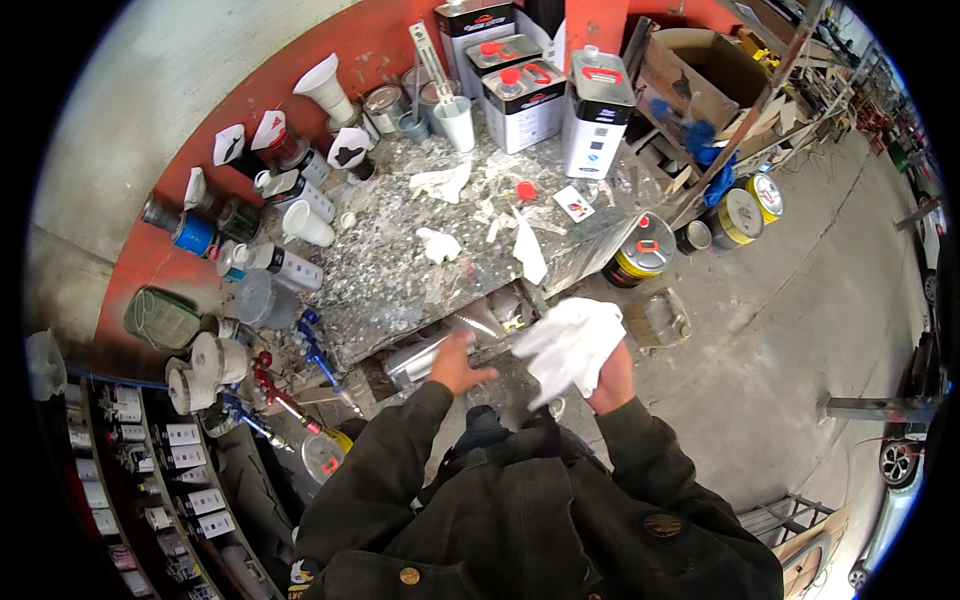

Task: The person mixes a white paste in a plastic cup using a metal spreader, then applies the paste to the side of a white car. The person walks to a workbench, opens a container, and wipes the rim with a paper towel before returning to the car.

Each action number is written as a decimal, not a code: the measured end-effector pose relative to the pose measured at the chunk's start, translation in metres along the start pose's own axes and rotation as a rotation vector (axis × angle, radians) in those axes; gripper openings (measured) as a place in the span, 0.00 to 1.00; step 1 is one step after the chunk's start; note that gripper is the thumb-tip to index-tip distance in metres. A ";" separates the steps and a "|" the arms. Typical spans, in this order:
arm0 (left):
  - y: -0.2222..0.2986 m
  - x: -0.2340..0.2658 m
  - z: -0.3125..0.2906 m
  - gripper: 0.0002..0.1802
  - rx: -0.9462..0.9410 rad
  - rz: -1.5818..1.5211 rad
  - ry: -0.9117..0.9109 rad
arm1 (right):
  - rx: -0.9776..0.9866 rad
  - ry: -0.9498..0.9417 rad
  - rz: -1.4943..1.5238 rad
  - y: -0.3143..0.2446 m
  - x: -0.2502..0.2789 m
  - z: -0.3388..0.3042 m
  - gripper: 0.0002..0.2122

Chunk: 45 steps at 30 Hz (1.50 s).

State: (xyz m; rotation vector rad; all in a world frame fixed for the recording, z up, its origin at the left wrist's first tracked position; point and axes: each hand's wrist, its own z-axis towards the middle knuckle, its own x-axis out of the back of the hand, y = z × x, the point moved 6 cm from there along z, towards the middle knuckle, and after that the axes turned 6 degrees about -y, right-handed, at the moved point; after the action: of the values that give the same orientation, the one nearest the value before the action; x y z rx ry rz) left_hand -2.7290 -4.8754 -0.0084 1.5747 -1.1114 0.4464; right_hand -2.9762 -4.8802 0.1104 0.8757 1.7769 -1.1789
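My right hand [613,380] grips a crumpled white wipe [572,345], cloth or paper, in front of the bench's near edge. The wipe covers part of the fingers and hangs over toward the left. My left hand [456,366] is empty, its thumb and fingers apart, slightly blurred. It hovers close to a silver cylindrical container [408,364] in the recess under the bench top; whether they touch I cannot tell. A clear plastic piece [480,322] lies in that recess. On the paint-spattered bench [380,270] are white scraps [438,245] and a red cap [525,190].
Rectangular metal cans [596,120] and a white cup [457,124] stand along the back. Tins and cups line the left side, near a blue spray gun [316,345] and a red spray gun [275,385]. A yellow-and-black bucket [640,250] stands on the floor right of the bench.
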 end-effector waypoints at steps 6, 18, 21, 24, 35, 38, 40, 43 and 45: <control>0.156 -0.006 0.003 0.36 -0.225 -1.137 -0.492 | 0.238 0.160 -0.401 -0.012 0.050 -0.005 0.13; 0.216 0.117 0.041 0.23 -0.238 -1.200 -0.276 | 0.046 -0.185 -1.285 -0.067 0.059 -0.033 0.45; 0.222 0.130 0.044 0.24 -0.237 -1.081 -0.365 | 0.179 -0.323 -0.969 -0.073 0.005 -0.008 0.41; 0.215 0.143 0.055 0.26 -0.209 -1.186 -0.365 | -0.106 -0.225 -1.018 -0.055 -0.016 0.008 0.26; 0.161 0.093 0.049 0.14 -0.125 -1.233 -0.325 | 0.242 0.041 -0.804 -0.097 -0.036 0.032 0.13; 0.159 0.102 0.049 0.13 -0.155 -1.420 -0.246 | 0.272 0.047 -0.769 -0.119 -0.028 0.028 0.13; 0.162 0.102 0.048 0.20 -0.228 -1.377 -0.264 | 0.231 0.029 -0.725 -0.124 -0.034 0.025 0.13; 0.185 0.084 0.047 0.26 -0.228 -1.245 -0.402 | 0.126 -0.096 -0.637 -0.117 -0.055 0.018 0.14; 0.207 0.067 0.042 0.28 -0.210 -1.353 -0.535 | 0.110 -0.132 -0.592 -0.110 -0.065 0.015 0.14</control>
State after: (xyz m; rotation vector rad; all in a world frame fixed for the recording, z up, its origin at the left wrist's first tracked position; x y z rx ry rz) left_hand -2.8793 -4.9319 0.1437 1.9003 -0.2200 -0.9942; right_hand -3.0403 -4.9373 0.2070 0.3148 1.9347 -1.6758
